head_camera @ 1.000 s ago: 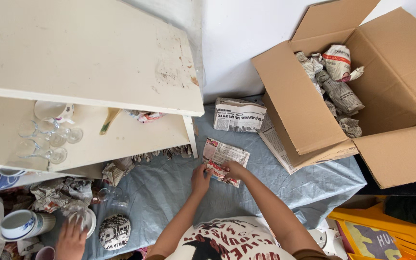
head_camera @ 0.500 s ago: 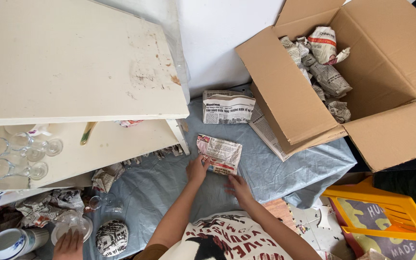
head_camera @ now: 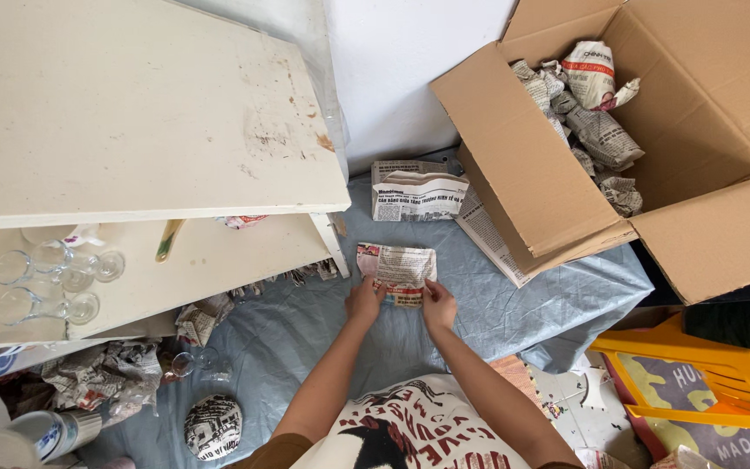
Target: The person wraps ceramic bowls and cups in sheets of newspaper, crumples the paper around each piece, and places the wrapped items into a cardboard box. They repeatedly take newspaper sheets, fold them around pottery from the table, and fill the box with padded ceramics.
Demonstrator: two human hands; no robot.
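Reaching forward with both forearms stretched out and nearly parallel, the left hand (head_camera: 364, 301) and right hand (head_camera: 438, 304) pinch the near edge of a folded newspaper bundle (head_camera: 398, 270), lying flat on the blue sheet (head_camera: 523, 304). Beyond the bundle lies a folded newspaper (head_camera: 417, 191); farther right, an open cardboard box (head_camera: 653, 130).

One head-worn camera looks steeply down, from well above, at the blue sheet (head_camera: 305, 330).

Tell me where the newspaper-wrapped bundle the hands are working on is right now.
In the head view, the newspaper-wrapped bundle lies on the blue-grey sheet near centre, held by the left hand and right hand, between the white shelf and the cardboard box.
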